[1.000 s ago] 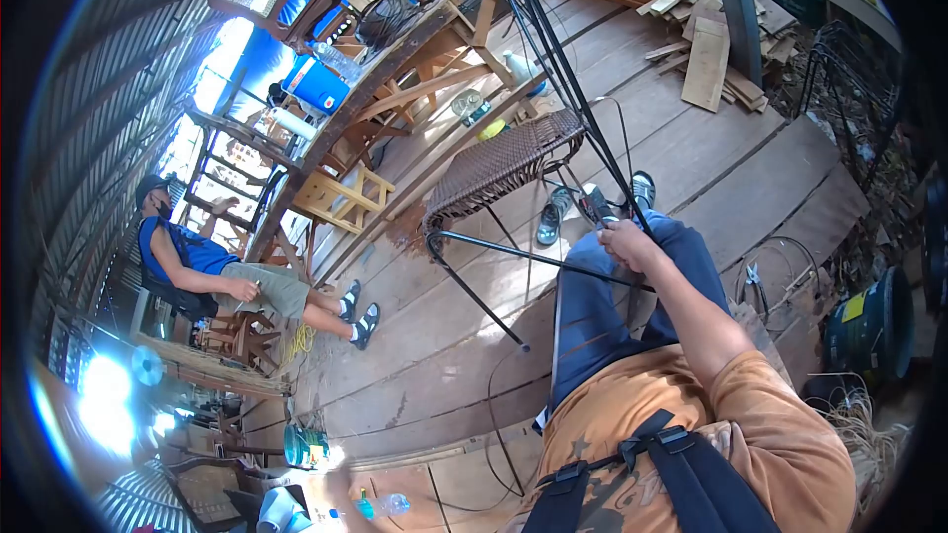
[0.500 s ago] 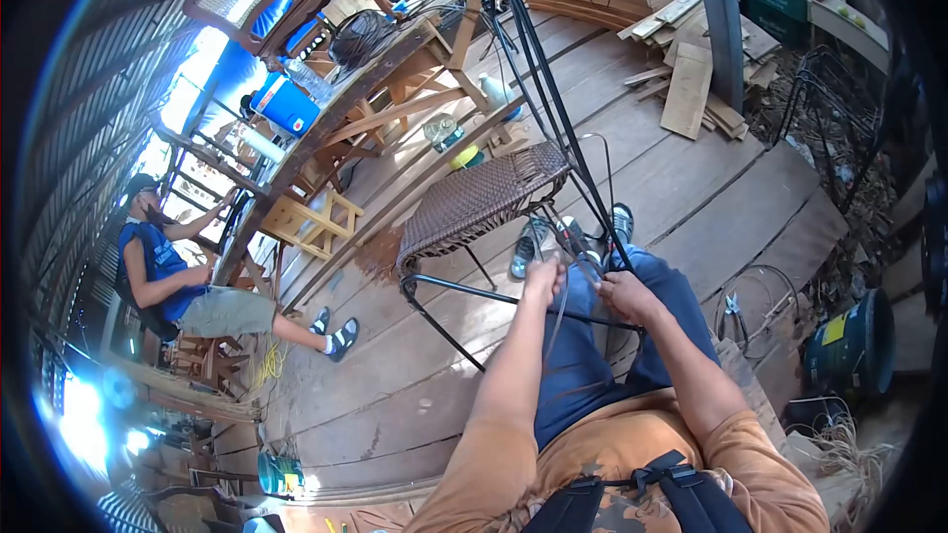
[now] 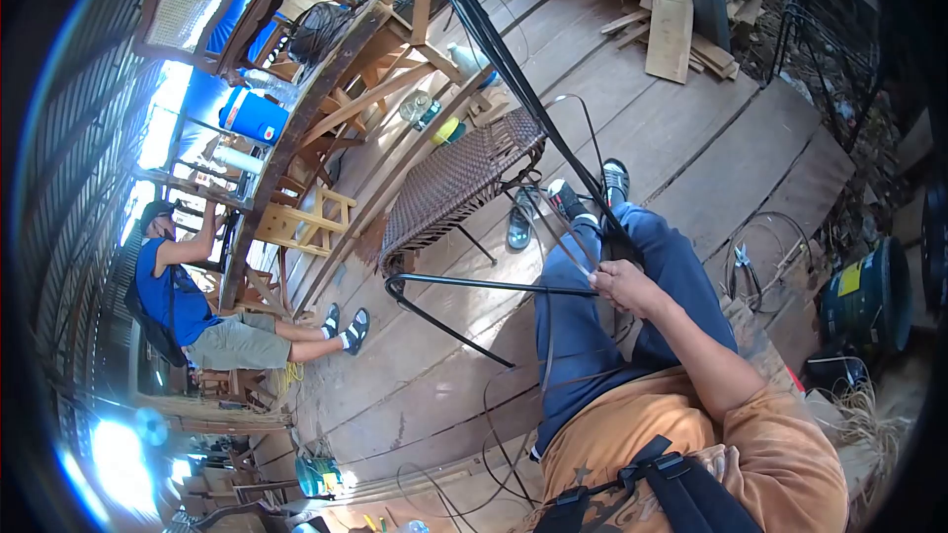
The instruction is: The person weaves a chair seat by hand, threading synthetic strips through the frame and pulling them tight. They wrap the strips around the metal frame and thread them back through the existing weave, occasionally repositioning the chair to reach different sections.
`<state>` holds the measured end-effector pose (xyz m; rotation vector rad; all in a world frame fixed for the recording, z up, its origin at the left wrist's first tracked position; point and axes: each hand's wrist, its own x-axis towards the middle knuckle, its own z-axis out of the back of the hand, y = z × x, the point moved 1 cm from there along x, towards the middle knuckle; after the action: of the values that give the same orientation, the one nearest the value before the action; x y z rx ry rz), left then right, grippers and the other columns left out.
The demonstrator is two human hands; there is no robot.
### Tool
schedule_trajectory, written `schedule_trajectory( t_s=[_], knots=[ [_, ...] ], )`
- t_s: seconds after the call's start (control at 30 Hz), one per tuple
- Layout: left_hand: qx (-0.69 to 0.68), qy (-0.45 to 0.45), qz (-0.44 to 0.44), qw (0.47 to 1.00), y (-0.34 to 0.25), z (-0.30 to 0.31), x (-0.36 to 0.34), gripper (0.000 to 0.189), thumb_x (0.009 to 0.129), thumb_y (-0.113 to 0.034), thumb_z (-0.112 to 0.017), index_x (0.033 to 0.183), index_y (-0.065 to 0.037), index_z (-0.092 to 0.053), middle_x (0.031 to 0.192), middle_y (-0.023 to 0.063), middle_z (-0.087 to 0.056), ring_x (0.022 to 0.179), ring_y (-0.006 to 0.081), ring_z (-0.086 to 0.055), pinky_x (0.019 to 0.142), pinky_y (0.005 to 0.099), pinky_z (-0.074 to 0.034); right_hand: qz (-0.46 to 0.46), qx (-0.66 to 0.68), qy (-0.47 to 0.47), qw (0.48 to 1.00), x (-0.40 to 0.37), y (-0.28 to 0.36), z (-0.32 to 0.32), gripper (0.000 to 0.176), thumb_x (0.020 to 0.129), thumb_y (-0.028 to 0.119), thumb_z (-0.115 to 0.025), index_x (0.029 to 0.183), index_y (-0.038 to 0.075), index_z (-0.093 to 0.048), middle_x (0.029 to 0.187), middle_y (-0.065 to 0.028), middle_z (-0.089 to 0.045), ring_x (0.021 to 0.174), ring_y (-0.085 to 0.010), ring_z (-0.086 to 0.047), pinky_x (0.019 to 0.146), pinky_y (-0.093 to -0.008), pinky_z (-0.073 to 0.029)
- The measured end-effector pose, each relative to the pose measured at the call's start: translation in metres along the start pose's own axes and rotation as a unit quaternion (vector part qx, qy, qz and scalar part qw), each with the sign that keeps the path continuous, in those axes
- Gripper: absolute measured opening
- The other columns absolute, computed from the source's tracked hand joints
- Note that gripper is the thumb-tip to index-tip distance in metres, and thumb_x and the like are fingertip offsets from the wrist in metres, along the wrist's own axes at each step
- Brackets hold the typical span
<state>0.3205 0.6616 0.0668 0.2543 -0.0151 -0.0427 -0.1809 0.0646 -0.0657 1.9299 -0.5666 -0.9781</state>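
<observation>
My right hand [image 3: 624, 288] is closed on a thin brown strip over my thighs, close to the black metal frame. My left hand and arm are out of view. In front of me a chair seat [image 3: 459, 183] woven in brown strands is tilted on its black frame [image 3: 474, 283], whose bars reach across my knees. Loose strands [image 3: 549, 331] hang from the weaving over my lap, and a long one [image 3: 494, 424] loops down over the floor on the left.
Pliers [image 3: 743, 259] lie right of my legs, near a dark green bucket [image 3: 867, 301]. Black poles [image 3: 513, 79] slant past the seat. A person [image 3: 183, 281] sits at left by a long wooden bench [image 3: 296, 128]. Wood pieces [image 3: 671, 35] lie ahead.
My left hand has gone out of view, and a long strand now loops at the left. My right hand still holds a strip. The view has shifted, and the person at left has raised an arm.
</observation>
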Motion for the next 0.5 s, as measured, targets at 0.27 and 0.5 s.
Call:
schedule_trajectory(
  t_s=[0.27,0.5],
  knots=[
    [-0.487,0.344,-0.408,0.691,-0.483,0.042,-0.269,0.038,0.089,-0.033,-0.054,0.102,0.003,-0.058,0.092,0.0073,-0.062,0.079,0.0161,-0.058,0.065,0.0290,-0.046,0.005,0.057,0.070,0.996,-0.037,-0.015,-0.045,0.018,0.090,0.023,-0.052,0.079,0.009,-0.052,0.057,0.0042,-0.041,0.042,-0.0059,-0.035,0.036,-0.0228,-0.027],
    [-0.613,0.524,-0.259,0.531,-0.595,0.059,-0.289,0.017,0.090,-0.025,-0.056,0.091,-0.008,-0.053,0.081,0.0043,-0.057,0.064,0.0163,-0.056,0.056,0.0271,-0.046,0.079,-0.018,0.036,0.996,-0.039,-0.026,-0.053,0.023,0.094,0.024,-0.049,0.079,0.007,-0.051,0.058,0.0027,-0.044,0.046,-0.0064,-0.040,0.040,-0.0221,-0.032]
  ],
)
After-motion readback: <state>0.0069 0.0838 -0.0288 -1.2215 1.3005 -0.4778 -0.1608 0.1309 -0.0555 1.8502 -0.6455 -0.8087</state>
